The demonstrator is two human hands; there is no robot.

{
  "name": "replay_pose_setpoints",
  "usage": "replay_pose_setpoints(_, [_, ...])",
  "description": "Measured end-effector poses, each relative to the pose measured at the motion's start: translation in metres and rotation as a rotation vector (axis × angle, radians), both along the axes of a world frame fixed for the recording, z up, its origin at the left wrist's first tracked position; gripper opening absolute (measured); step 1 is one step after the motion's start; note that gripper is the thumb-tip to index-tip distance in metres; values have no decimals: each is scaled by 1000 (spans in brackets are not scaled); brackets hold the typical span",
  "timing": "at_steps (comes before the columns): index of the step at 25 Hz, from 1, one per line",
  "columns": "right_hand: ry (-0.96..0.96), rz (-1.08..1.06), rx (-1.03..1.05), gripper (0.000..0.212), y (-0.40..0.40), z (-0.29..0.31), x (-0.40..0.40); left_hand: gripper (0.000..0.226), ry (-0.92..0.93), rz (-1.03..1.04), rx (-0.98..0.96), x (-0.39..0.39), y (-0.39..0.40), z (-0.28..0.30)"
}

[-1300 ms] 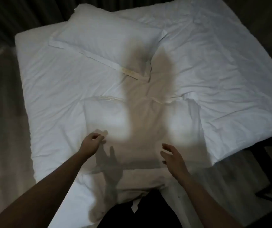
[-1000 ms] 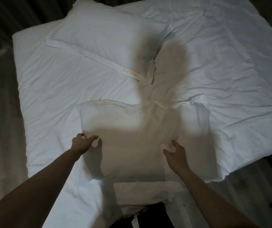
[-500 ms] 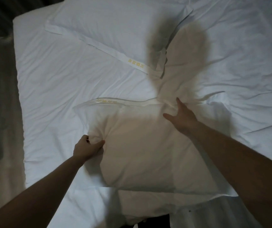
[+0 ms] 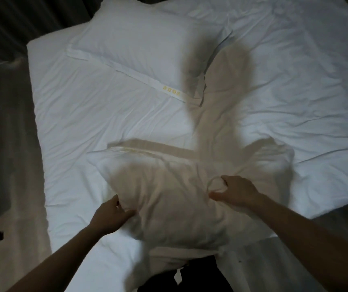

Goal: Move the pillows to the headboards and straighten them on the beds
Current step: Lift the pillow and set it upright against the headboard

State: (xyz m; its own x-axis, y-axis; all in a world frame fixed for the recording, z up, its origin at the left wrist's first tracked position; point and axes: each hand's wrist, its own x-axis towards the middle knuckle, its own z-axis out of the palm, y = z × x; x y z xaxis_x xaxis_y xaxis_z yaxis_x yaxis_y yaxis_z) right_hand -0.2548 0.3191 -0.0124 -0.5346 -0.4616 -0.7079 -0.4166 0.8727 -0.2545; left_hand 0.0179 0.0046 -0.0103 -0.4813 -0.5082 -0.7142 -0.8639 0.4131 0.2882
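A white near pillow point(image 4: 169, 197) lies across the foot end of the bed, partly in my shadow, its far edge raised off the sheet. My left hand point(image 4: 111, 216) pinches its left side, fingers closed on the fabric. My right hand point(image 4: 235, 191) grips a bunch of fabric on its upper right part. A second white far pillow point(image 4: 139, 41) rests slanted at the bed's far left corner, with a flap edge bearing a small yellow label.
The bed point(image 4: 84, 114) is covered with a wrinkled white sheet. A dark curtain point(image 4: 21, 15) hangs behind the far left corner. Pale floor point(image 4: 11, 165) runs along the left side. Dark furniture shows at the left edge and lower right.
Both hands went from hovering open over the near pillow to gripping it. My right hand reached to its far edge, then drew back, bunching fabric. The pillow's far edge has lifted.
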Motion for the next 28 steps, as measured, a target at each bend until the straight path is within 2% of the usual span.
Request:
replay_pose_setpoints(2, [11, -21, -23, 48, 22, 23, 34, 45, -92, -186, -72, 8, -8, 31])
replay_pose_setpoints(3, [8, -46, -34, 45, 31, 33, 48, 39, -90, -242, -132, 8, -12, 46])
replay_pose_setpoints(4, [0, -70, -52, 47, 41, 41, 62, 36, -29, -242, -183, 5, -15, 60])
replay_pose_setpoints(7, [25, -137, -128, 45, 64, 56, 99, 27, 335, -88, -198, -12, -9, 92])
replay_pose_setpoints(8, [56, -152, -145, 46, 69, 58, 108, 39, 386, -121, -205, -18, -8, 97])
replay_pose_setpoints(10, [125, -175, -164, 48, 74, 62, 121, 74, 327, -320, -191, -27, -9, 99])
replay_pose_setpoints(11, [158, -188, -170, 49, 76, 66, 128, 82, 263, -408, -175, -32, -10, 99])
replay_pose_setpoints(12, [184, -198, -177, 50, 78, 71, 132, 82, 204, -465, -160, -36, -10, 101])
replay_pose_setpoints(15, [202, -264, -189, 48, 87, 86, 144, 51, 116, -558, -110, -42, -9, 106])
replay_pose_setpoints(19, [218, -266, -171, 40, 105, 101, 164, 15, 90, -566, -59, -34, -2, 120])
replay_pose_setpoints(24, [246, -226, -157, 36, 121, 113, 173, 19, 229, -544, -46, -18, 14, 133])
replay_pose_setpoints(28, [324, -149, -137, 50, 119, 118, 173, 24, 352, -590, -146, -17, 30, 140])
